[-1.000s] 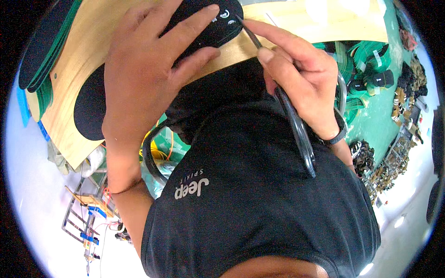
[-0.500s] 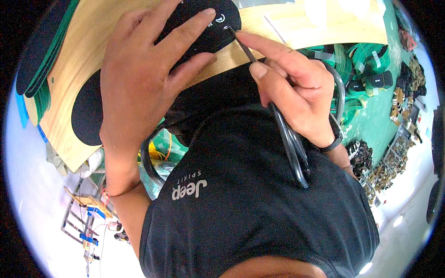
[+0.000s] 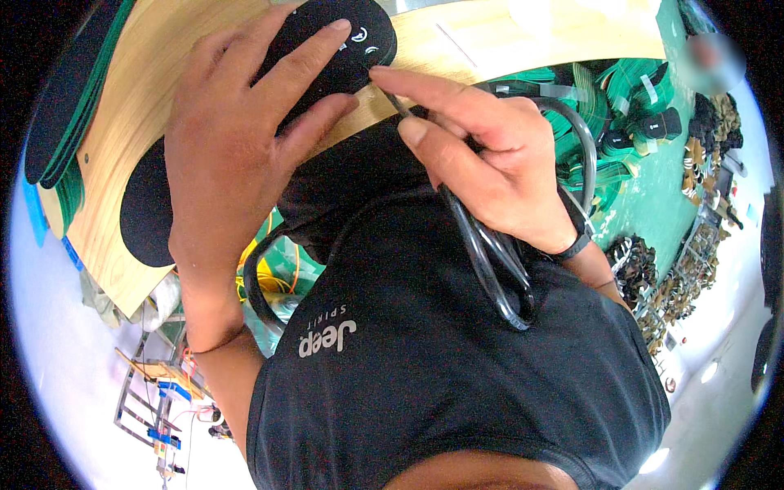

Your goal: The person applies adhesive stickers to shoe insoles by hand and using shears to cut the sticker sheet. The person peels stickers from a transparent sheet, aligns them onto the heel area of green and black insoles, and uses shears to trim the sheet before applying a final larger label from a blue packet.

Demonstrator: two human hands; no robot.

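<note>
A black insole [image 3: 377,57] with small white print lies on the light wooden table at the top. My left hand [image 3: 233,131] rests on it, fingers spread and stretched out, hiding its middle. A rounded black piece [image 3: 147,204] shows left of that wrist; whether it belongs to the same insole I cannot tell. In my right hand [image 3: 490,155] is a thin dark metal tool with a long black looped handle [image 3: 490,261], apparently scissors. Thumb and forefinger pinch it close to its tip, at the insole's near edge beside the print. The tip itself is hard to make out.
Green and black insole stacks stand on the wooden table [image 3: 90,237] at the far left. Bundles of green strips and insoles [image 3: 604,122] lie on the green floor to the right. Curved black tubes [image 3: 260,282] show either side of my lap. Dark heaps and racks line the right.
The view has shifted, so the insole and both hands appear further left. Against the insole, the tool's tip has moved from the white print toward the near edge. My left hand stays spread on it.
</note>
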